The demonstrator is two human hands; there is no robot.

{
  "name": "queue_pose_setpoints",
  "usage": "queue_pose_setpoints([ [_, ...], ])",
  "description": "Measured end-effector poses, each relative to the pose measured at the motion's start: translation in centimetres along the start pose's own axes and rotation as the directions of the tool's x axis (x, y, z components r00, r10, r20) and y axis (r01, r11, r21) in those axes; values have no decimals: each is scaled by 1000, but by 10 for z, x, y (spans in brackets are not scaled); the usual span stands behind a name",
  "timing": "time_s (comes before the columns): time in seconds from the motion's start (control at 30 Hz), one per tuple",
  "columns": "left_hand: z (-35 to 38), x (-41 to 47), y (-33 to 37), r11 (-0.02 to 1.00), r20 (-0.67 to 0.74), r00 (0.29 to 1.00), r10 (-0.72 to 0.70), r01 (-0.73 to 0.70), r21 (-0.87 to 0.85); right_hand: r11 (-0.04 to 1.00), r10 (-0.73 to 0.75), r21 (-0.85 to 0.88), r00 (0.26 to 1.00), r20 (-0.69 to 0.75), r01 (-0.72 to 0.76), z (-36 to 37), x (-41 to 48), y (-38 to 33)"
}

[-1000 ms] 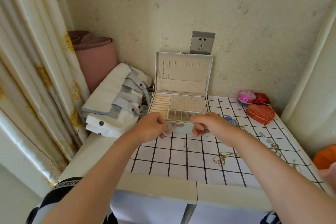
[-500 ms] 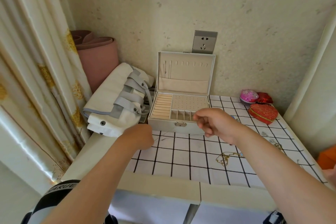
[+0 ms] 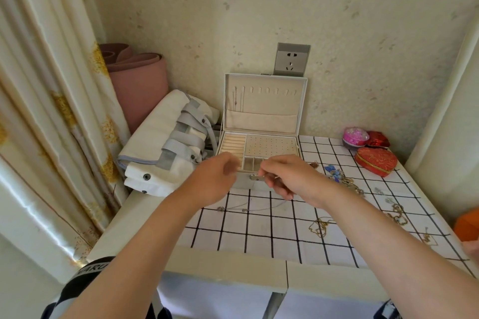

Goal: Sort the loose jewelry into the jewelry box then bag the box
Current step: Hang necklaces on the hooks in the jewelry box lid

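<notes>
Though left hand (image 3: 215, 179) and right hand (image 3: 290, 176) curl fingers (image 3: 278, 188) — on what, unclear — one jewelry box (image 3: 263, 122) stands open.

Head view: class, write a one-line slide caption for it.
Left hand and right hand close together in front of the open jewelry box; chains lie loose on the checked cloth.

Bright soft daylight, faint shadows, wide-angle bowing at edges (left hand slightly motion-blurred)
</notes>
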State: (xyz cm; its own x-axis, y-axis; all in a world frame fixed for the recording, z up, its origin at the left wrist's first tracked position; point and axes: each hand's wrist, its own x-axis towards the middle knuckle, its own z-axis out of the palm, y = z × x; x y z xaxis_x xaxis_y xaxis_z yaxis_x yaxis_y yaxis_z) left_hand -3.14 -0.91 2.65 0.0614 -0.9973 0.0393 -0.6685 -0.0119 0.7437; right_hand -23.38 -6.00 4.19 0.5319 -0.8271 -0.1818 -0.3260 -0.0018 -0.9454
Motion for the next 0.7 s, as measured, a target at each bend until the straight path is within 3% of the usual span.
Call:
queue_pose_setpoints([
  [0.07,7,-2,15,951,45,997,64,-47,-306,1000,-12,-27,1000,27,13,5,-1,-2],
  [0.17,19,-2,29,855,142,988,60,23,-519,999,-14,-33,999,35,15,9,-2,-5],
  [0.23,20,0,32,854,153,988,14,68,-516,999,-9,-49,1000,25,10,9,-3,-7],
  [0.3,16,2,32,916,153,987,-41,98,-388,998,2,-67,1000,13,-1,8,-2,-7],
  [0.43,8,5,31,967,93,996,17,7,-256,999,14,-52,999,31,-13,2,0,-11],
  [0.7,-27,12,34,818,-39,999,-1,-22,-575,987,-80,137,997,1,79,-8,10,-32],
])
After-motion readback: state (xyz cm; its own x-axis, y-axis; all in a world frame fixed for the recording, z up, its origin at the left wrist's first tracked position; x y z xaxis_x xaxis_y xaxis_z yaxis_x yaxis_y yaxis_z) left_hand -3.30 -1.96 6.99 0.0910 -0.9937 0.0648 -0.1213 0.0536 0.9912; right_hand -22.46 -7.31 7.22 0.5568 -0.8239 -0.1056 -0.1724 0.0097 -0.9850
